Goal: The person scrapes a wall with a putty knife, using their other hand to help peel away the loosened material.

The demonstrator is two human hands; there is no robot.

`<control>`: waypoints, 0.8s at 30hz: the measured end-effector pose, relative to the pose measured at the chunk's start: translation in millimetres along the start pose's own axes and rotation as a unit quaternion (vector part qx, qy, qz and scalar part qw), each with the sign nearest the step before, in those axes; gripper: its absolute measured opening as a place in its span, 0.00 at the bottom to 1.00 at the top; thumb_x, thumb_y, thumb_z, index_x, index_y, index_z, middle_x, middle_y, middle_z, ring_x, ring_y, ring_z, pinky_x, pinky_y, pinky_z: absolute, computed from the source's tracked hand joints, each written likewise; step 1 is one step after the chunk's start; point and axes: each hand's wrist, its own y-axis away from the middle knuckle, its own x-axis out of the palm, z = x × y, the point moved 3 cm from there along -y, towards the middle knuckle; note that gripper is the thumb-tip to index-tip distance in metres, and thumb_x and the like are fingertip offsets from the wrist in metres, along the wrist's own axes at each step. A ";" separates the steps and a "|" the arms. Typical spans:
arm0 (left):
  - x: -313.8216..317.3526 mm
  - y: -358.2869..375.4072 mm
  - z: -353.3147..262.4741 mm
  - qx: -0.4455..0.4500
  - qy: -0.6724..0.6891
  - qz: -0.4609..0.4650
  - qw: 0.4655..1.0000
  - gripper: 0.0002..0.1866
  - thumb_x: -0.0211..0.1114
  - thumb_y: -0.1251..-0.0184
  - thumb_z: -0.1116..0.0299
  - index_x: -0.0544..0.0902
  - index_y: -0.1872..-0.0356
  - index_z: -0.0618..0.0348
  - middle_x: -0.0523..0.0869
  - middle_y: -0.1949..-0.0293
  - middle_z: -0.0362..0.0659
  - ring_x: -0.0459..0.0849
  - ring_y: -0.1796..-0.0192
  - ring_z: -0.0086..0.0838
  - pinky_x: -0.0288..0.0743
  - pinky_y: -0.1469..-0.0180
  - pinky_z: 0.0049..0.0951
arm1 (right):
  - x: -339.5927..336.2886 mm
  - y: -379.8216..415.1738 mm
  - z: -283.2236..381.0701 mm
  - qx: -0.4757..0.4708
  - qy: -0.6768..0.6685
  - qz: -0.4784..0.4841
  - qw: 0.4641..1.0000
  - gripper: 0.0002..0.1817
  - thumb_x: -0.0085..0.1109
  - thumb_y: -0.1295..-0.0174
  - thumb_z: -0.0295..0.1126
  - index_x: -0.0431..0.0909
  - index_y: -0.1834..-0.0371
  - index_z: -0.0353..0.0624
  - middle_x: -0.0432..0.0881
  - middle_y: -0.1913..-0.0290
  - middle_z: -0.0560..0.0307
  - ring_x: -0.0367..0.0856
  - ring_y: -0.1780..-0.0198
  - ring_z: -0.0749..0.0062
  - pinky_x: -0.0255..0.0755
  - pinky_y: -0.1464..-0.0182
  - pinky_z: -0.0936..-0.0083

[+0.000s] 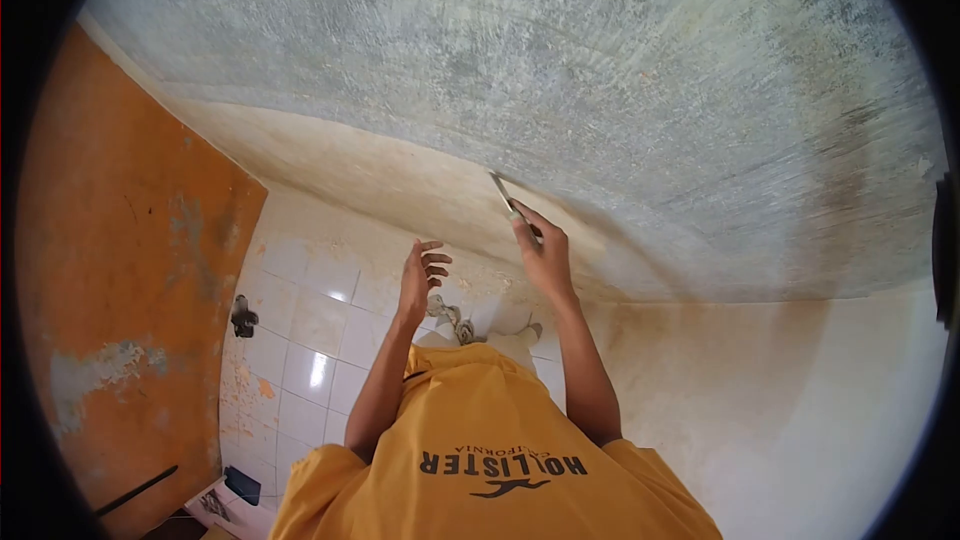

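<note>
My right hand (545, 255) is closed around the handle of a scraper (501, 188), a flat tool with a thin, pale metal edge. Its blade meets the wall (600, 80) along the border between a rough grey-blue surface above and a smoother beige band (380, 165) below. To the left, my left hand (422, 275) hangs in the air with its fingers apart and slightly curled, holding nothing. It is in front of the lower wall, not far from the scraper. The fingers of my right hand partly hide the scraper's handle.
An orange wall (130, 240) with peeled patches stands at the left. Orange flakes (265, 388) lie on the white tiled floor (305, 410). A dark object (243, 317) rests near the orange wall, and a dustpan-like dark item (242, 485) sits lower left. Bundled cloth (450, 320) is below my hands.
</note>
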 end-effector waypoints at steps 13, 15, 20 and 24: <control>-4.2 3.0 -23.0 0.038 -0.012 0.006 0.999 0.29 0.41 0.14 0.42 0.80 0.40 0.55 0.86 0.61 0.40 0.79 0.63 0.22 0.71 0.59 0.25 | -12.7 14.8 -3.0 -0.036 0.014 -0.060 0.997 0.20 0.61 0.24 0.37 0.83 0.32 0.48 0.81 0.66 0.66 0.69 0.67 0.84 0.67 0.64 0.81; -3.8 -0.3 -22.4 0.037 -0.009 0.004 0.999 0.30 0.41 0.14 0.42 0.80 0.40 0.56 0.86 0.61 0.40 0.79 0.63 0.22 0.71 0.59 0.26 | -37.1 23.4 -3.5 0.029 0.005 -0.051 0.998 0.20 0.61 0.24 0.37 0.83 0.32 0.48 0.82 0.65 0.65 0.69 0.66 0.83 0.69 0.62 0.79; -6.2 -4.6 4.6 -0.015 -0.016 0.002 1.000 0.30 0.39 0.13 0.42 0.80 0.40 0.56 0.86 0.61 0.40 0.80 0.63 0.23 0.72 0.58 0.26 | -9.9 6.2 -7.4 0.007 0.018 -0.021 1.000 0.19 0.60 0.23 0.35 0.83 0.32 0.47 0.81 0.65 0.65 0.70 0.66 0.83 0.71 0.60 0.79; -7.3 -1.3 -5.1 -0.007 -0.012 0.011 1.000 0.30 0.39 0.13 0.42 0.80 0.40 0.55 0.87 0.61 0.40 0.80 0.63 0.22 0.72 0.59 0.26 | -22.2 16.6 -11.2 -0.032 0.029 -0.062 0.997 0.19 0.59 0.24 0.33 0.83 0.32 0.48 0.78 0.68 0.66 0.69 0.68 0.84 0.68 0.63 0.80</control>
